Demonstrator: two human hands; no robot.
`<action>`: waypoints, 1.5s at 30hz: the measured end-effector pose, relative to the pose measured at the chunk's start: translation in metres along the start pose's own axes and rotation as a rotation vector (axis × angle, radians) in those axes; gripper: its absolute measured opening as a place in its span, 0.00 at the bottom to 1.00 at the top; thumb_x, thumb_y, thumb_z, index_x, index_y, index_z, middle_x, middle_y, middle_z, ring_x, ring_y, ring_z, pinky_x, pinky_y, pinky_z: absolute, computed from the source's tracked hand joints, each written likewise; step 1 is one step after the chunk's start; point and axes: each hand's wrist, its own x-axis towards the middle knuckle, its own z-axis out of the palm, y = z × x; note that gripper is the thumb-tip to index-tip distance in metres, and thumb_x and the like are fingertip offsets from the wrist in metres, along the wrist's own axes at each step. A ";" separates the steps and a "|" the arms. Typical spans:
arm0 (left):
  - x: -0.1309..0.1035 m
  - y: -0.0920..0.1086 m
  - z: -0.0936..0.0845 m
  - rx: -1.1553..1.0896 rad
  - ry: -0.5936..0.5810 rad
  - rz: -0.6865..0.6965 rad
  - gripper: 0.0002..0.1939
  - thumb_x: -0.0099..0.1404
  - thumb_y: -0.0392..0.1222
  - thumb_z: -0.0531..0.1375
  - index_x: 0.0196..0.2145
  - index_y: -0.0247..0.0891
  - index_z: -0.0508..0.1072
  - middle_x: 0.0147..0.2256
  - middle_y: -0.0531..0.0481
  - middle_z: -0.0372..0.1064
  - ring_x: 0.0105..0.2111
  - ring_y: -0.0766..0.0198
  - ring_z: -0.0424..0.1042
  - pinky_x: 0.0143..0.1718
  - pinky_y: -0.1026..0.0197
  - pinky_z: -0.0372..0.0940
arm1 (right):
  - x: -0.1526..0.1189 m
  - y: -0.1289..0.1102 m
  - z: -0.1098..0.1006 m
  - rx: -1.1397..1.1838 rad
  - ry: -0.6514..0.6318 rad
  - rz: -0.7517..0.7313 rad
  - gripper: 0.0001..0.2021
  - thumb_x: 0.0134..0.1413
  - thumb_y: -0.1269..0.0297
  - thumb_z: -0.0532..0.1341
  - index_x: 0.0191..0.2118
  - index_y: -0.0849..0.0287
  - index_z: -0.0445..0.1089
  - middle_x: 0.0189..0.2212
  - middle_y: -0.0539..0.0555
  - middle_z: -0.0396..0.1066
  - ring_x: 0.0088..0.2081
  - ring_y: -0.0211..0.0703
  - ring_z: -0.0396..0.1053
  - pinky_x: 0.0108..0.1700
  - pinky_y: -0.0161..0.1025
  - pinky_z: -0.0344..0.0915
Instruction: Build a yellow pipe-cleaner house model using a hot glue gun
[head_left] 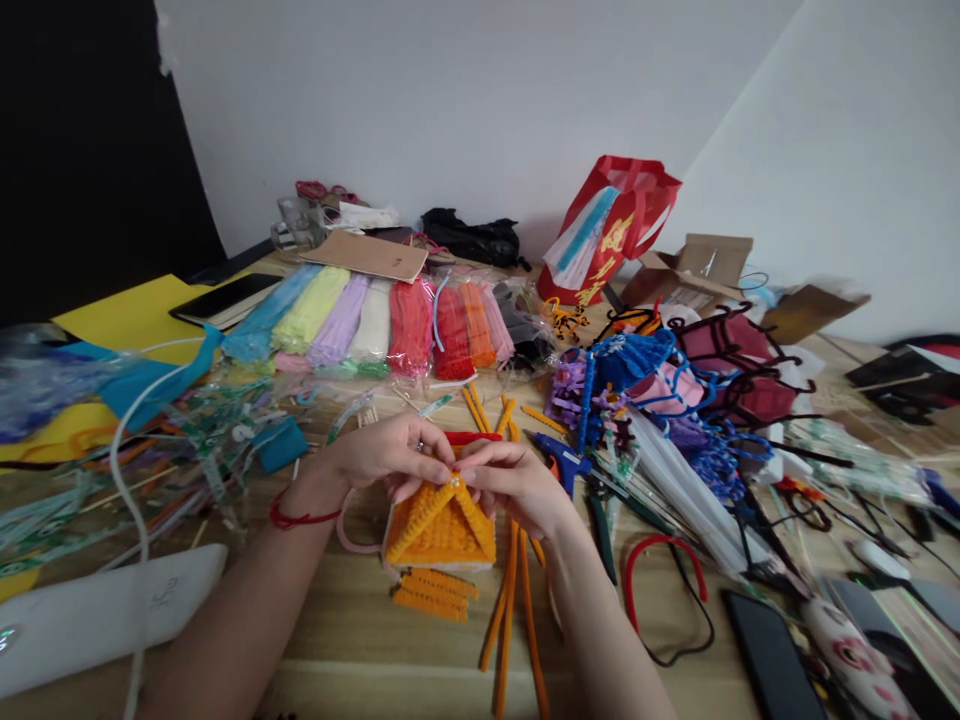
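At the middle of the table, my left hand (394, 455) and my right hand (517, 480) meet at the peak of an orange fuzzy piece (442, 530), shaped like a small peaked roof and apparently made of pipe cleaners. Both sets of fingertips pinch its top, by a small pale spot. My fingers partly cover its upper edges. In front of it lies a small orange ridged panel (431, 595). Several loose orange pipe cleaners (511, 610) run beside and under my right hand. A red cord circles my left wrist.
A blue glue gun (562, 460) lies right of my hands, near pliers-like dark handles (602, 535). Bagged coloured pipe cleaners (371, 320) line the back. Finished-looking blue and maroon pieces (750, 360) pile up right. A white power bank (112, 610) and cable (116, 470) lie left, a phone (772, 655) right.
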 end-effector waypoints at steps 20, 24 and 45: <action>-0.005 0.014 0.017 0.458 0.130 0.591 0.05 0.56 0.39 0.67 0.33 0.39 0.81 0.36 0.45 0.79 0.43 0.57 0.75 0.50 0.54 0.68 | -0.027 -0.041 -0.045 -0.144 0.460 -0.295 0.13 0.41 0.56 0.69 0.32 0.59 0.75 0.18 0.47 0.65 0.18 0.30 0.52 0.19 0.33 0.44; -0.007 0.012 0.013 0.456 0.171 0.565 0.06 0.55 0.40 0.68 0.33 0.39 0.81 0.37 0.45 0.79 0.43 0.58 0.76 0.48 0.56 0.70 | -0.035 -0.047 -0.053 -0.173 0.510 -0.318 0.14 0.40 0.56 0.70 0.33 0.59 0.76 0.22 0.48 0.68 0.19 0.30 0.55 0.21 0.32 0.49; -0.007 0.021 0.017 0.343 0.186 0.260 0.08 0.57 0.42 0.64 0.35 0.36 0.75 0.38 0.48 0.74 0.41 0.63 0.71 0.47 0.62 0.64 | -0.034 -0.040 -0.062 -0.583 0.591 -0.259 0.16 0.45 0.51 0.66 0.31 0.60 0.76 0.18 0.48 0.66 0.20 0.36 0.61 0.22 0.33 0.57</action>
